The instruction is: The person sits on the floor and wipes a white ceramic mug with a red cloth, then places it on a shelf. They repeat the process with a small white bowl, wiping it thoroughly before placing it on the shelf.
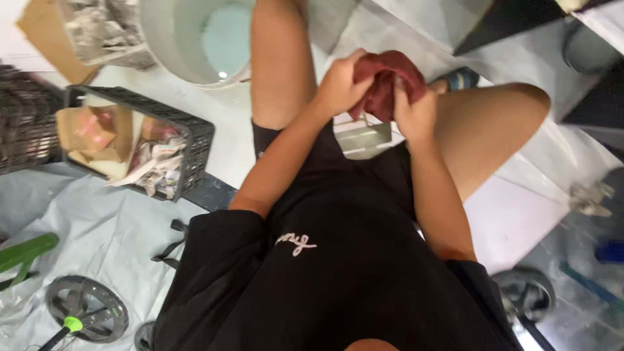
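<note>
I see both hands — left hand [339,84], right hand [414,114] — clutching a dark red cloth [387,81] above a black crate [140,143].

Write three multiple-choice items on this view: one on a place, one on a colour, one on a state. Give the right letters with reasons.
1. Where is the black slatted crate?
A. On the floor to the person's left
B. On the person's lap
C. Behind the person's right knee

2. What colour is the cloth in the hands?
A. Bright yellow
B. Dark red
C. White

3. How is the cloth held?
A. Spread flat on the floor
B. Hanging from one hand
C. Bunched between both hands

Answers:
1. A: the crate sits on the floor at the left of the view, near the white bucket.
2. B: the fabric shows dark red.
3. C: the left hand and the right hand each have a grip on the crumpled cloth.
</note>
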